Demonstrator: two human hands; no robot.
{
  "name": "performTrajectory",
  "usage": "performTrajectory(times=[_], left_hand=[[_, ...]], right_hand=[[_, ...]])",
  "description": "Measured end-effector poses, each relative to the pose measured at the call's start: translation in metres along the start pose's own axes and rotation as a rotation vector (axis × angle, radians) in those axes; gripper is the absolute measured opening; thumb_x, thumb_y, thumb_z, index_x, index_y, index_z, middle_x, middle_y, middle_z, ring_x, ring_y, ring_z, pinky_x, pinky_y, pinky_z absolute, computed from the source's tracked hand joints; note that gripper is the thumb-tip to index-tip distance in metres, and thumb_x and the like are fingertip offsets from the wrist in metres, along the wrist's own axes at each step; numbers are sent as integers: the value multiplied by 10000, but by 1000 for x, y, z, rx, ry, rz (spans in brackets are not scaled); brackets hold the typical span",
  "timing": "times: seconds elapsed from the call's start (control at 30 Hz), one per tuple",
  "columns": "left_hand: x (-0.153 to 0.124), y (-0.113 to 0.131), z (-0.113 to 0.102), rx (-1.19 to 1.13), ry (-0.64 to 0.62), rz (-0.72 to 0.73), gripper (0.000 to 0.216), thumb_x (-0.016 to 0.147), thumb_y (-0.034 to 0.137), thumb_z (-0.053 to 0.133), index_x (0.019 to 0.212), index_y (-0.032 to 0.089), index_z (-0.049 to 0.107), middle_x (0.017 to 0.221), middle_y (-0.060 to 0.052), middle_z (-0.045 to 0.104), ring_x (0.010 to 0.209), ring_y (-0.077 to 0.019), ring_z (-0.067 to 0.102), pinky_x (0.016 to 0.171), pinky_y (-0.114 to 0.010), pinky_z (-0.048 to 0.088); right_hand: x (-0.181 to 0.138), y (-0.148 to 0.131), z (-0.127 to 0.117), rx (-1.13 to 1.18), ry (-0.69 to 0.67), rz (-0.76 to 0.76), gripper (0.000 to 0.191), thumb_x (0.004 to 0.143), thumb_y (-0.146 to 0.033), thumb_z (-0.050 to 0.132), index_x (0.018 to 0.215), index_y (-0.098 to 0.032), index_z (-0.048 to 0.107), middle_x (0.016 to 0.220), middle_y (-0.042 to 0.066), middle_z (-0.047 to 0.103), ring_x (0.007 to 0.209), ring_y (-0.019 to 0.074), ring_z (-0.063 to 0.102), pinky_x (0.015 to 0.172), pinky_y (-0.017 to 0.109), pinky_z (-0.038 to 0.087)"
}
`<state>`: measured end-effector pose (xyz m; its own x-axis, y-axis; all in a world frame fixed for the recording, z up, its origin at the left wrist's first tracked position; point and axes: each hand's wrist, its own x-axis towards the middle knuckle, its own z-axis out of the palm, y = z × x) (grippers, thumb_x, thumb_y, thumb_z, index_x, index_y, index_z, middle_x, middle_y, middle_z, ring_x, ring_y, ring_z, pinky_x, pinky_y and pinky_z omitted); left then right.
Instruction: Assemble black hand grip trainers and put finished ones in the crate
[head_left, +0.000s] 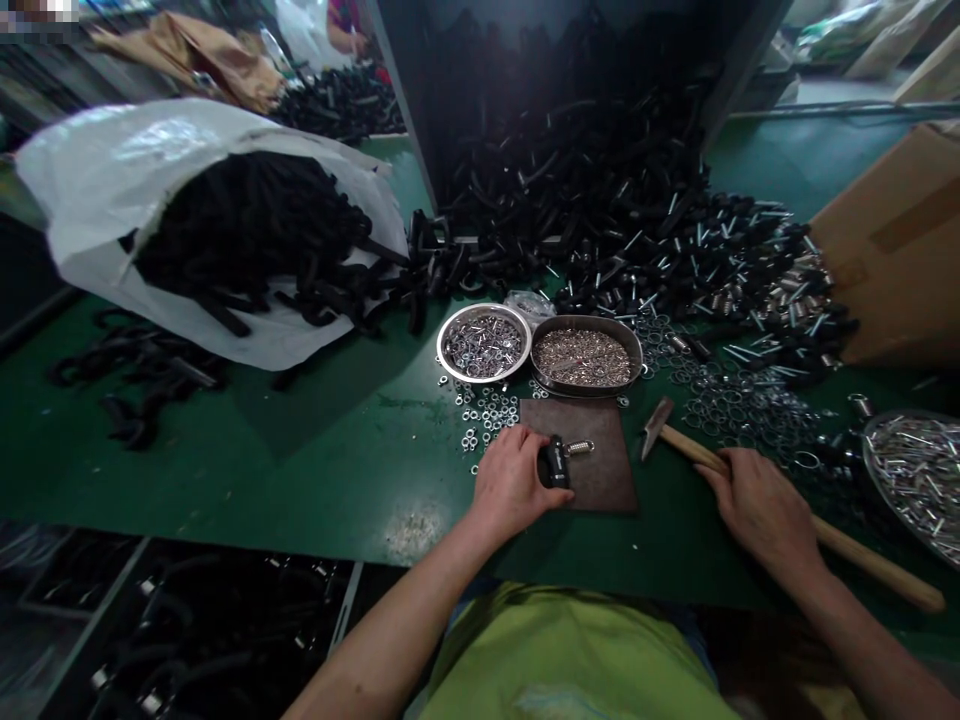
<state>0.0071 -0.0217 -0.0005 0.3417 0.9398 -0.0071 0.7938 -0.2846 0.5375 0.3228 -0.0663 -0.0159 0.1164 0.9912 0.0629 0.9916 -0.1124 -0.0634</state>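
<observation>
My left hand [517, 480] grips a small black handle-like part [557, 463] between thumb and fingers, over a dark brown square pad [607, 480]. A metal coil spring [580, 448] sticks out from the right side of that part. To the right, my right hand [761, 510] is closed around the wooden handle of a hammer [686, 445]. The hammer's head rests low over the green table, just right of the pad. Small metal nuts [487, 412] lie scattered beyond my left hand.
Behind the pad stand a round metal bowl [441, 345] and an oval tin [551, 385] of tiny metal parts. Black parts [600, 230] are heaped at the back. A white sack [97, 250] lies left; a cardboard box [900, 250] and bowl of pins [915, 475] stand right.
</observation>
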Motion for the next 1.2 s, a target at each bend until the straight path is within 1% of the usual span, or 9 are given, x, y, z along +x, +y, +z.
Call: performTrajectory(times=[0.13,0.23,0.43,0.63,0.73,0.83,1.0,1.1,1.2], left_hand=[[1,1,0,12,-16,-23,624,533,473,801,1058,215,583,1036,-45,545,987,-237,503,828,-360,432],[1,1,-1,21,-10,-6,620,546,485,790,1061,206,585,1043,-49,543,984,-234,503,824,-354,436],[2,2,-1,35,-12,0,591,537,458,801,1031,205,597,1020,-50,554,982,-243,511,830,-367,438],[1,1,-1,17,-13,-4,613,536,466,803,1051,210,590,1047,-51,553,1005,-249,506,862,-378,429],[0,3,-1,9,-9,-9,585,537,453,806,1022,210,587,1043,-53,548,995,-246,509,849,-376,431],[0,5,1,2,9,-30,587,536,456,805,1009,198,572,1034,-57,545,997,-250,505,847,-382,429],[-1,10,1,-178,119,-176,566,577,473,784,987,183,522,1001,-61,563,971,-247,524,843,-396,428],[-5,22,-2,-423,208,-306,617,592,496,775,1043,183,492,1037,-70,577,971,-236,544,848,-378,436],[-12,41,-3,-610,207,-318,562,647,427,762,1081,191,495,1051,-69,593,954,-215,563,828,-345,456]], right_hand=[[-6,-40,-41,541,-86,51,319,889,-420,364,1062,-219,540,760,66,655,601,224,622,539,351,496],[-9,-74,-65,775,92,-89,278,908,-342,352,1114,-273,526,734,43,658,584,192,624,549,317,514],[3,-99,-61,557,-141,-366,298,884,-273,388,1110,-287,583,978,38,716,770,224,693,651,346,551],[-8,-96,-63,527,160,-351,329,907,-289,348,1104,-265,611,775,66,713,625,222,676,584,340,548],[-8,-90,-43,397,-58,-425,349,914,-284,342,1165,-268,582,929,49,726,714,220,693,618,342,555],[-8,-63,-24,255,-42,-310,391,932,-302,334,1284,-256,497,1139,59,668,852,222,683,675,339,544],[-13,-8,-11,-78,170,-92,451,913,-399,345,1313,-253,494,934,111,675,777,307,640,570,407,475],[-12,-24,-9,134,204,-144,480,890,-439,372,1319,-250,474,1024,130,647,958,342,600,750,487,488],[-7,-77,-14,561,62,-226,495,904,-402,376,1383,-278,359,1127,80,644,953,248,638,781,398,529]])
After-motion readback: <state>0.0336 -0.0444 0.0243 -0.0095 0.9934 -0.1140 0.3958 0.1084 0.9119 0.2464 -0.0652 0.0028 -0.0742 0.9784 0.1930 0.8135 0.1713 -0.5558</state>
